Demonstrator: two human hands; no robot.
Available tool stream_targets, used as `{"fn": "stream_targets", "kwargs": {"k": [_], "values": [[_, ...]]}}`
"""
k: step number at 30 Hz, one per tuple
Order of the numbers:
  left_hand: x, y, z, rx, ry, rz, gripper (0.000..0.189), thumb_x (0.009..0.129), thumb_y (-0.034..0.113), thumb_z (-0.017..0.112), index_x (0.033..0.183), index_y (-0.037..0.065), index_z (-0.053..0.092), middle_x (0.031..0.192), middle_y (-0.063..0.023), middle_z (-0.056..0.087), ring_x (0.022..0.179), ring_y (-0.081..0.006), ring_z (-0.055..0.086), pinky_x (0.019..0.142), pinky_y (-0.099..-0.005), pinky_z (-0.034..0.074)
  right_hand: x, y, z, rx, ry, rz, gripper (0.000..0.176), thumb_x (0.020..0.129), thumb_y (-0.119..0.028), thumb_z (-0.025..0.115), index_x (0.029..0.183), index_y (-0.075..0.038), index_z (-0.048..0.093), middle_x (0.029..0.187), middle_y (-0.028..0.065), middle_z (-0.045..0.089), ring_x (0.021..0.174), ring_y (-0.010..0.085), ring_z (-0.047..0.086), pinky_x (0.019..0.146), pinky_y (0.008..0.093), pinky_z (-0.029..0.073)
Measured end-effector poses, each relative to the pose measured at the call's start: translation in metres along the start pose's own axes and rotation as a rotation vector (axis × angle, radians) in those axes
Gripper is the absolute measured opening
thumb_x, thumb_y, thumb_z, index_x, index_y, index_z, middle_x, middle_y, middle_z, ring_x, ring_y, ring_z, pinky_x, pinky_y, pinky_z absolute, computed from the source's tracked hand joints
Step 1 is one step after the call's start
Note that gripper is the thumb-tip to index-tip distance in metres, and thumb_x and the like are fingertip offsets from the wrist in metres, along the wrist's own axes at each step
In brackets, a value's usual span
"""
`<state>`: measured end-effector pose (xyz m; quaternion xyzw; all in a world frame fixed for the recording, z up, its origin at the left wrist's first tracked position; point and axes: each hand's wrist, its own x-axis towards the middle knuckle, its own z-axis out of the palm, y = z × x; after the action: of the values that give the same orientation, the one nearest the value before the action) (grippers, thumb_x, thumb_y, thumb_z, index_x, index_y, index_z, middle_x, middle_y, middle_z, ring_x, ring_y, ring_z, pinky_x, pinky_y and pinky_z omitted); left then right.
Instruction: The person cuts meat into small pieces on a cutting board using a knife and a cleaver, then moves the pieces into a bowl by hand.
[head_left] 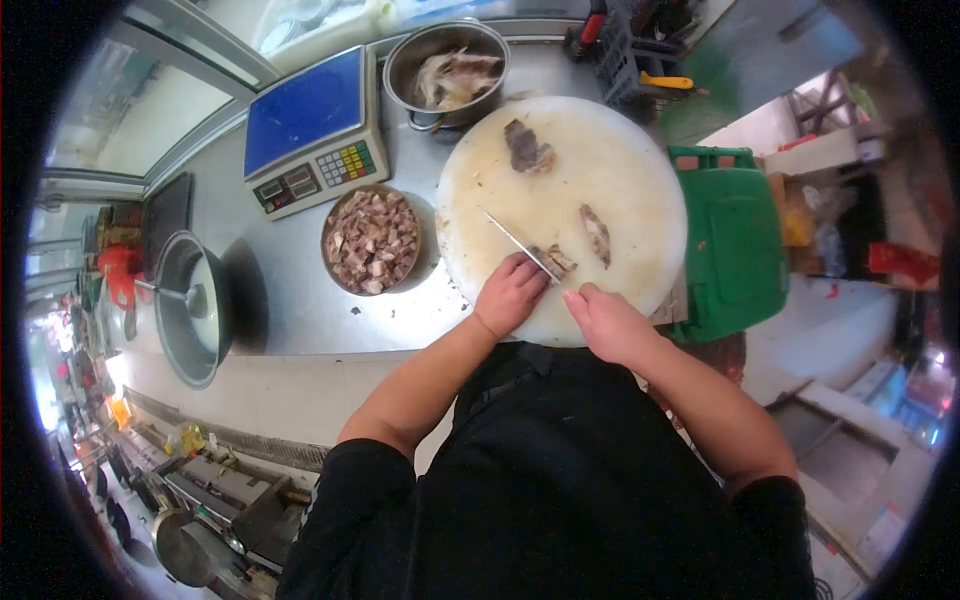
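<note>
My right hand (600,312) is wrapped round the handle of a knife (520,243), whose blade points up and left over the round white cutting board (480,180). Beside the blade, my left hand (512,292) presses its bent fingers on a dark piece of meat, mostly hidden under them. Small cut pieces (560,260) lie just right of the blade. Farther up the board are a dark chunk of meat (528,148) and, at the right, a narrow piece (595,235). Left of the board, a round bowl holds diced meat (371,242).
A scale (310,130) with a blue top stands at the upper left, next to a steel pot (446,75) holding meat or bones. A metal basin (190,310) with a ladle is at the far left. Right of the board is a green bin (735,245).
</note>
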<state>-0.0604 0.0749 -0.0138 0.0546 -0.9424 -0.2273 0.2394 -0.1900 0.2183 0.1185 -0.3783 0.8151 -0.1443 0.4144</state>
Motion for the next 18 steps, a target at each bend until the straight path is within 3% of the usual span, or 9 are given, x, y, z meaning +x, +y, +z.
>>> {"fn": "stream_targets", "kwargs": {"k": [10, 13, 15, 18], "values": [[-0.002, 0.002, -0.001, -0.029, -0.002, -0.008, 0.026, 0.072, 0.010, 0.073, 0.097, 0.005, 0.068, 0.106, -0.0111, 0.064, 0.105, -0.0319, 0.058, 0.094, -0.0376, 0.050, 0.035, 0.003, 0.022, 0.060, 0.054, -0.041, 0.055, 0.104, -0.048, 0.039, 0.105, 0.003, 0.059, 0.092, 0.0303, 0.067, 0.090, 0.0481, 0.065, 0.082, 0.0546, 0.050], [-0.004, 0.002, 0.000, -0.098, 0.029, -0.066, 0.028, 0.071, 0.007, 0.072, 0.099, 0.003, 0.067, 0.106, -0.0130, 0.063, 0.104, -0.0332, 0.059, 0.094, -0.0386, 0.050, 0.021, 0.016, 0.021, 0.179, 0.058, -0.046, 0.051, 0.102, -0.047, 0.044, 0.105, 0.001, 0.062, 0.093, 0.0281, 0.068, 0.091, 0.0469, 0.065, 0.081, 0.0517, 0.051], [-0.003, 0.003, 0.004, -0.172, 0.090, -0.211, 0.031, 0.071, 0.004, 0.070, 0.102, 0.003, 0.066, 0.106, -0.0136, 0.062, 0.104, -0.0337, 0.059, 0.095, -0.0400, 0.049, 0.000, 0.023, 0.012, 0.226, 0.120, -0.055, 0.045, 0.102, -0.041, 0.048, 0.107, 0.001, 0.065, 0.091, 0.0249, 0.070, 0.089, 0.0450, 0.067, 0.080, 0.0478, 0.052], [0.026, 0.002, -0.007, -0.104, 0.101, -0.062, 0.037, 0.069, 0.004, 0.070, 0.105, 0.004, 0.065, 0.108, -0.0156, 0.062, 0.106, -0.0348, 0.059, 0.098, -0.0447, 0.048, -0.031, 0.033, 0.001, 0.325, 0.196, -0.001, 0.041, 0.101, -0.036, 0.051, 0.110, 0.001, 0.065, 0.092, 0.0239, 0.070, 0.090, 0.0417, 0.068, 0.081, 0.0439, 0.052]]}}
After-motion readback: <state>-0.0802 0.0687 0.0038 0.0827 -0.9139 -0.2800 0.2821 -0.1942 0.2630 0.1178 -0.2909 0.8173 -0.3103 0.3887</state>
